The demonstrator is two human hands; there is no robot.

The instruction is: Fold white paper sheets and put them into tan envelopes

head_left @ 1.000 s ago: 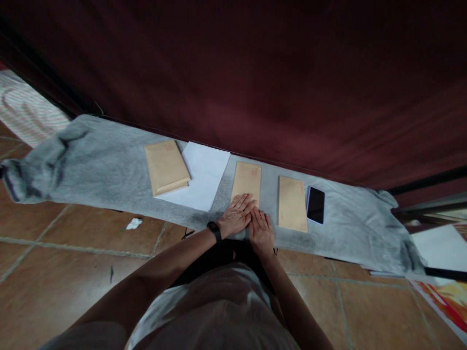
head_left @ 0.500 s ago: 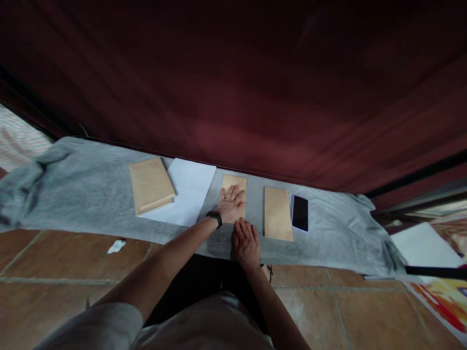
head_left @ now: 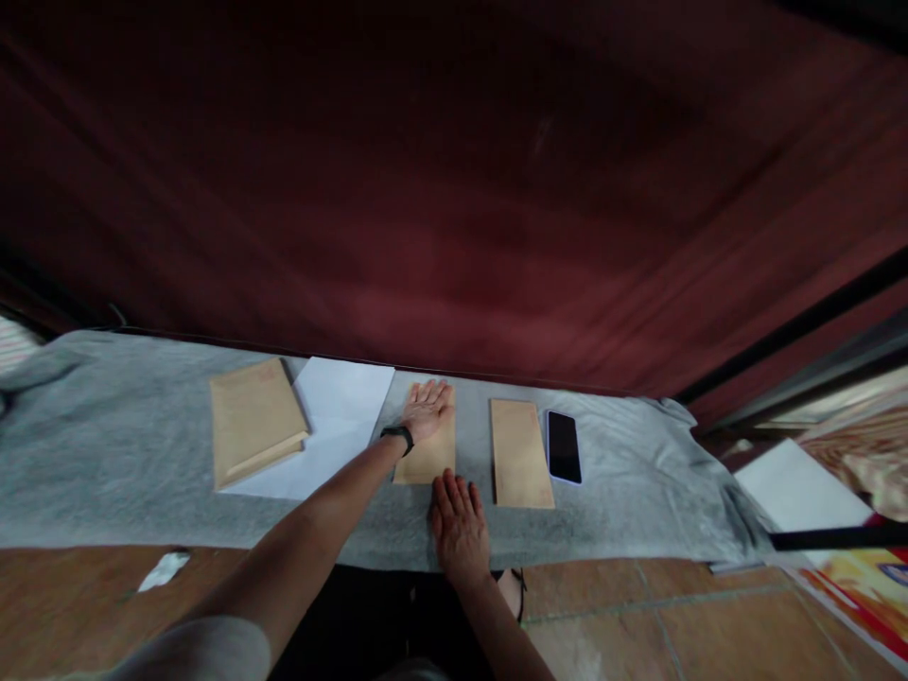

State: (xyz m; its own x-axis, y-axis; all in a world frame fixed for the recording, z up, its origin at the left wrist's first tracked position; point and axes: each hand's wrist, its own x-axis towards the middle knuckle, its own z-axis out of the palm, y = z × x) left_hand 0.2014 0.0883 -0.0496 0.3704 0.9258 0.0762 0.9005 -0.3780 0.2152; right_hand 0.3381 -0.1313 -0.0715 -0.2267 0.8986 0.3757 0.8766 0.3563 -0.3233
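Observation:
A brown paper envelope (head_left: 432,459) lies flat on the grey cloth in front of me. My left hand (head_left: 426,413), with a black band at the wrist, rests flat across its far part, fingers stretched out. At the envelope's near right corner, my right hand (head_left: 461,534) lies palm down on the cloth, fingers extended and its fingertips at the near edge. A second brown envelope (head_left: 521,454) lies apart to the right. On the left, a stack of brown envelopes (head_left: 256,416) partly covers white paper sheets (head_left: 344,402).
A phone (head_left: 564,446) lies right of the second envelope. The grey cloth (head_left: 142,435) covers a long narrow surface backed by a dark red curtain (head_left: 454,236). Below is a tiled floor (head_left: 602,605) with a crumpled white scrap (head_left: 165,570). A white board (head_left: 801,487) is at the far right.
My left hand has slid toward the far end of the envelope, baring its near part. My right hand stays by the near edge. The whole view has shifted with my head.

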